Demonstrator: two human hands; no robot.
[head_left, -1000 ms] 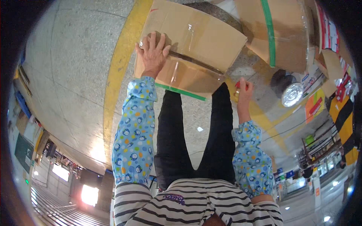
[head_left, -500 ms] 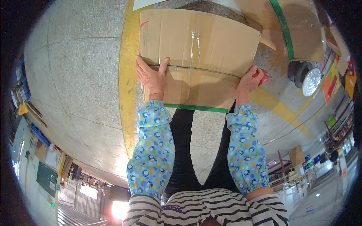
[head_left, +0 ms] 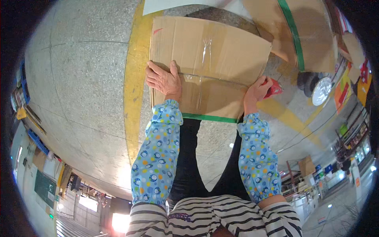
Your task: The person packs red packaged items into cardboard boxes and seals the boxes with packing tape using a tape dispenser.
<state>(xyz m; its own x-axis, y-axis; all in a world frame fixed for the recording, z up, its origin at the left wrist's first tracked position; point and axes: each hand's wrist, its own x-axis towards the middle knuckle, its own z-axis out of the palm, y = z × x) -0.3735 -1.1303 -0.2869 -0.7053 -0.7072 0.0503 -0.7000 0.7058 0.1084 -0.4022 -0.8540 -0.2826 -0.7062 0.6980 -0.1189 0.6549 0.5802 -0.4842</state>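
Now that right hand [head_left: 256, 93], closed on red tool [head_left: 274, 88], has reached carton [head_left: 213, 49], flaps [head_left: 217, 96] nearly meet; left hand [head_left: 164, 80] splayed opposite, so seam [head_left: 217, 79] looks braced both ends

Red object [head_left: 274, 89] half-hidden by fingers [head_left: 262, 81]
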